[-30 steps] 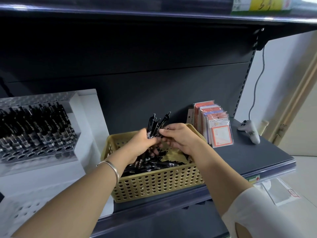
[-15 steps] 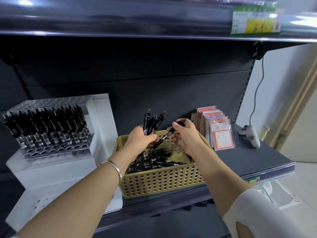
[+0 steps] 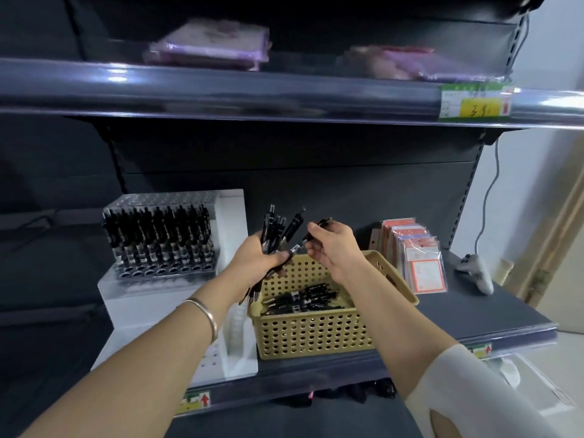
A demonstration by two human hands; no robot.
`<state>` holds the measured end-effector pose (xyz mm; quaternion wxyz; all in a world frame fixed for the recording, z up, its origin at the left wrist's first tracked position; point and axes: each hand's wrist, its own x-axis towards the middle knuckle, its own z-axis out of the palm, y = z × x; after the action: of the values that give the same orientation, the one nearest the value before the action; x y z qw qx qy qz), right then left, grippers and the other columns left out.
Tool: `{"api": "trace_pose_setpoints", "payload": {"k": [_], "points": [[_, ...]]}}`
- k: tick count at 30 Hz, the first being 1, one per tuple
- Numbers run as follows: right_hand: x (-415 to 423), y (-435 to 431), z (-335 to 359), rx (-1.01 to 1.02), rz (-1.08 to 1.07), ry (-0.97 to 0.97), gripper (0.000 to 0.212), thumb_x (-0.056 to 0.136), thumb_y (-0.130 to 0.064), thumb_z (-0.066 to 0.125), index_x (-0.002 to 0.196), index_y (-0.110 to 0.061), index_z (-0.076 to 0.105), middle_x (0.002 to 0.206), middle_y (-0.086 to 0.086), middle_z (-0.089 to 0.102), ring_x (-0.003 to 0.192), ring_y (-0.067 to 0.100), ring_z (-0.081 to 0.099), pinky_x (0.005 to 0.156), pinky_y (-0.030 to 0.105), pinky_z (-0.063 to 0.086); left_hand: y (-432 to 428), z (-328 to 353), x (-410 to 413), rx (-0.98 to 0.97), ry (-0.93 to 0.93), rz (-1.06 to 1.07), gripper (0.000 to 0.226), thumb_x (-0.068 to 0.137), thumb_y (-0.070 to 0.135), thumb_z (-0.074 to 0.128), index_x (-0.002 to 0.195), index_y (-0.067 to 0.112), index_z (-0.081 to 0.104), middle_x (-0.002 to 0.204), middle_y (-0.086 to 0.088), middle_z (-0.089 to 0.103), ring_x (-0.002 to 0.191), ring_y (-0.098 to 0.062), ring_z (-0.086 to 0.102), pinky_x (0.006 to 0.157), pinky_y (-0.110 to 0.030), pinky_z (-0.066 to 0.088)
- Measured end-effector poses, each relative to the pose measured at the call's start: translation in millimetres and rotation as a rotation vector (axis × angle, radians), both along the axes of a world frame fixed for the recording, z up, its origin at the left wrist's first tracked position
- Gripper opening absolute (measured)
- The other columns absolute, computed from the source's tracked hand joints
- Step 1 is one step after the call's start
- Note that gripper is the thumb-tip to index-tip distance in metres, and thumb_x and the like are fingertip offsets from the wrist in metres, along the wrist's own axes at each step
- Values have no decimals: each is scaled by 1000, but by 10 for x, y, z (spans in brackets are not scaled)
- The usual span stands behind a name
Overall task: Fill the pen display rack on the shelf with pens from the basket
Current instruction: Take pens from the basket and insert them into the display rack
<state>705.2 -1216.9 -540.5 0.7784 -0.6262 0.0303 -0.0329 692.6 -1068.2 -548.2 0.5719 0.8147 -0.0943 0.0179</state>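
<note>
Pen display rack (image 3: 161, 238): stands on a white stepped base to the left of the basket (image 3: 316, 336), on the same shelf (image 3: 493, 314). Black pens stand upright in its rows, and a line of round sockets shows along its front edge.

Left hand (image 3: 252, 263): raised above the basket's left rear corner, fingers curled round a bundle of pens (image 3: 278, 229) that fans upward. A bracelet (image 3: 203, 314) sits on this wrist.

Right hand (image 3: 335, 248): above the basket's rear wall, pinching a single pen (image 3: 311, 237) by its upper part. The pen slants down-left and its lower end reaches the left thumb.

Loose pens (image 3: 303, 300): lying flat inside the basket.

Card packets (image 3: 417, 257): upright, just right of the basket.

White controller (image 3: 477, 273): farther right of the basket, well apart.
</note>
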Motion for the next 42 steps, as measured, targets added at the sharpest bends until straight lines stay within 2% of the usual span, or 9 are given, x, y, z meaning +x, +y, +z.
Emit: {"api": "trace_pose_setpoints", "payload": {"k": [9,13,16,18,21,23,33,37,42], "points": [[-83,541,166,29,-84,-43,37,96,-14,52,132,-11,41,108,18,63,63,13,61,57,24,53,512,143,-208,25,-90,176,15,87,11,63,86,20,51,89,-6,68,68,-21,69,47,-20,44],[-125,747,225,-22,-70,-98,26,97,-15,50,122,-13,45,101,15,62,65,14,61,61,27,57,852,170,-238,64,-122,382,35,87,19,63,117,4,51,97,-5,66,84,-17,66,75,-29,52],[-173,924,226,-84,-57,-147,18,97,-16,49,115,-16,45,94,10,60,66,14,62,65,28,59,1093,159,-294,72,-108,495,54,85,32,65,128,2,49,115,-13,63,109,-29,58,96,-43,46],[-210,1054,227,-166,-53,-230,14,97,-15,48,111,-15,47,92,7,59,67,13,62,67,29,59,1199,144,-336,39,-108,529,50,86,31,64,122,0,52,107,-13,65,101,-29,61,91,-41,48],[-277,1238,267,-317,-44,-384,9,97,-13,47,106,-15,48,84,0,57,66,10,62,69,29,59,1309,132,-409,-1,-121,529,17,88,20,61,92,5,55,71,-7,59,63,-20,56,56,-28,44],[-290,1349,285,-386,-34,-445,11,97,-12,46,109,-13,48,85,1,57,68,11,62,67,26,59,1371,120,-442,-44,-110,512,14,89,14,60,79,9,50,59,-4,53,48,-17,49,42,-21,39],[-259,1682,239,-645,33,-498,31,98,-15,46,129,-10,44,82,-9,55,72,10,63,76,39,58,1562,13,-390,-111,-86,455,14,86,7,58,99,7,58,90,-16,67,61,-28,61,45,-28,42],[-170,1802,260,-952,-7,-586,24,98,-24,47,114,-9,56,96,9,64,88,27,62,80,42,52,1591,-7,-376,-111,-98,421,10,86,9,60,95,8,57,78,-5,66,51,-16,63,42,-25,45],[-18,1945,274,-1335,-198,-653,29,95,-35,48,107,-20,70,121,-2,52,118,25,40,89,35,35,1654,-44,-354,-147,-93,413,8,86,8,61,92,8,56,72,-3,63,52,-19,64,43,-25,44]]}}
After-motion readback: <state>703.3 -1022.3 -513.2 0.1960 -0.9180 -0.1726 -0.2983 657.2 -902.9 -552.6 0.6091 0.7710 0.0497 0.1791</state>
